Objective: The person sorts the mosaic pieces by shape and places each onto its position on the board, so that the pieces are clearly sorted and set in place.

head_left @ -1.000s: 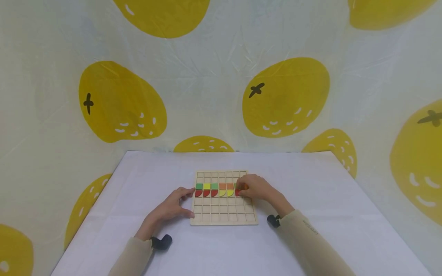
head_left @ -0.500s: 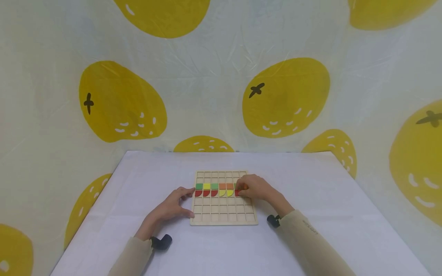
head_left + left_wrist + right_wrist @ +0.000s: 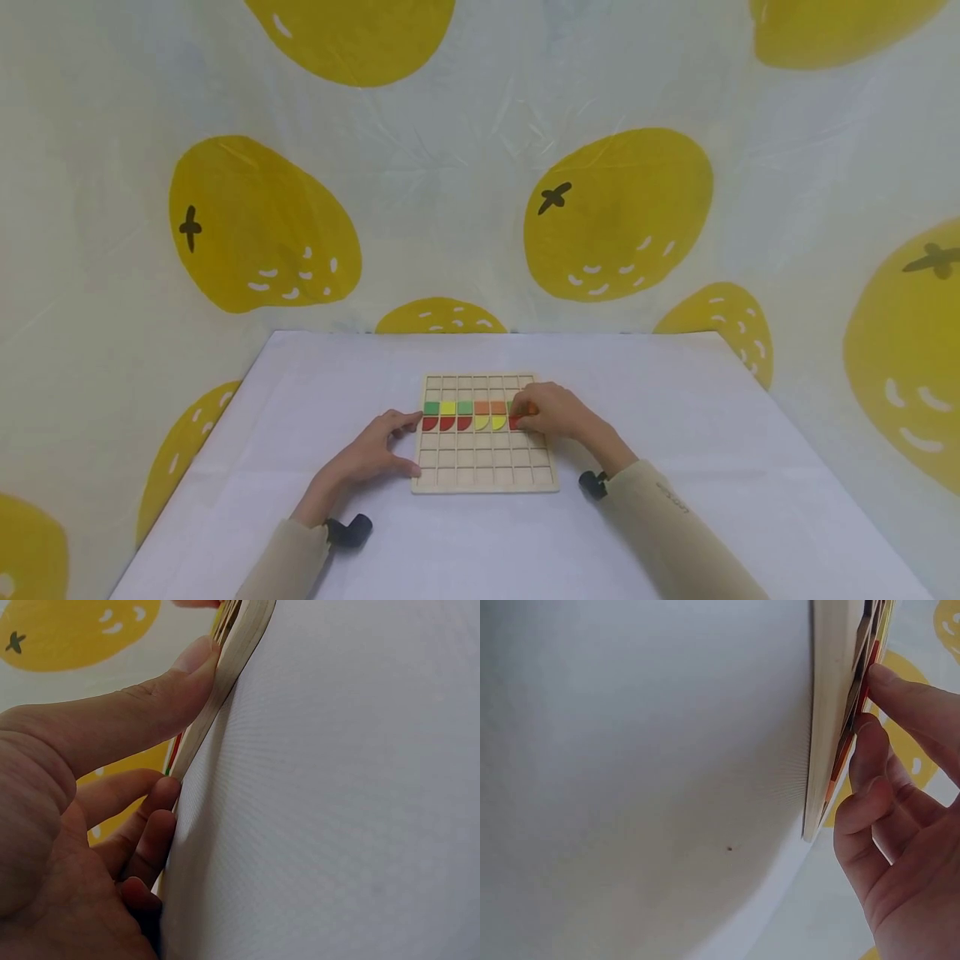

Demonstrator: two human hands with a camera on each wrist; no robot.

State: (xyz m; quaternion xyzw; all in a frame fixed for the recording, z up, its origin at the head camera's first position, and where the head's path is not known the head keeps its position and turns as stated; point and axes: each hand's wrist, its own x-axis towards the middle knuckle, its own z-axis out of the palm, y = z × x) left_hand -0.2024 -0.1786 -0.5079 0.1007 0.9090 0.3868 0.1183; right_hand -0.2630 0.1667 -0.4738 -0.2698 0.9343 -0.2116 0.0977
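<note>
A pale wooden grid board [image 3: 485, 478] lies flat on the table, with a row of coloured square tiles and, just below it, a row of quarter-circle tiles. My left hand [image 3: 367, 452] touches the board's left edge, thumb near the front corner and index finger further back, spread apart. At the right end of the rows, my right hand [image 3: 564, 413] has its thumb and curled fingers at a red quarter-circle tile [image 3: 515, 423], which they pinch at the board. In the right wrist view the fingertips [image 3: 883, 675] meet that red tile. The hand covers the last cells.
A white cloth covers the table [image 3: 750, 483]. Behind it hangs a pale curtain [image 3: 450, 208] printed with large yellow fruit. Square tiles in green, yellow [image 3: 447, 408] and orange [image 3: 490, 408] sit in the board, with red and yellow quarter-circles in front.
Both hands and the board hold nearly the same places. The whole head view has shifted slightly downward.
</note>
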